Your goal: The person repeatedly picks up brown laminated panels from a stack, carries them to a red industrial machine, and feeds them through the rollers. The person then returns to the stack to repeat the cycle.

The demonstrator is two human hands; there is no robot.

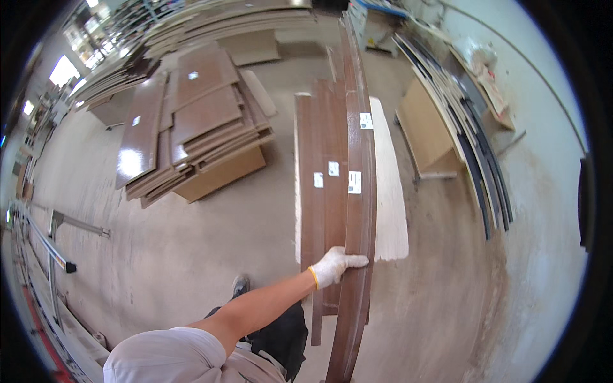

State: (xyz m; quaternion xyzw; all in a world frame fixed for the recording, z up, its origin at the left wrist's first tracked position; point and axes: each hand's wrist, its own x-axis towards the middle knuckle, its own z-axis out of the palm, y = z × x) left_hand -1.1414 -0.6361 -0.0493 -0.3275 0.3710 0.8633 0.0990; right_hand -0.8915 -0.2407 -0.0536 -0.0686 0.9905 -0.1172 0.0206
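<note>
My left hand, in a white glove with a yellow cuff, grips a long, narrow brown board. The thumb lies across the board's face, and the other fingers are partly hidden at its left edge. This board runs from the lower edge of the view to far ahead, with white labels on it. Beside and beneath it are more narrow brown boards, also labelled. A pale sheet shows under them on both sides. My right hand is out of view.
Ahead on the left stands a stack of wide brown panels, with further panel stacks behind it. At right, a wheeled stand has dark and pale strips along it, near the white wall. A metal frame stands at far left.
</note>
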